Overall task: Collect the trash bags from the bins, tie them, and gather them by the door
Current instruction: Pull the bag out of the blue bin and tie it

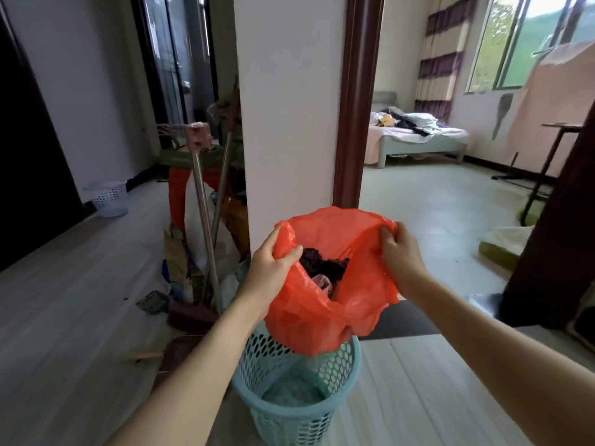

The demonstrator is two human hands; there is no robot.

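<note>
An orange-red trash bag (325, 304) hangs lifted above a light blue mesh bin (296, 397) on the floor, its bottom still at the bin's rim. My left hand (270, 268) grips the bag's left rim. My right hand (399, 255) pinches the right rim. The bag's mouth is held wide between them, with dark and pink rubbish showing inside.
A white wall pillar (289, 107) stands just behind the bag, beside a dark door frame (357, 101). Mops, brooms and bags (206, 239) lean left of it. A pale mesh bin (108, 197) sits far left. A bedroom with a bed (418, 136) lies right.
</note>
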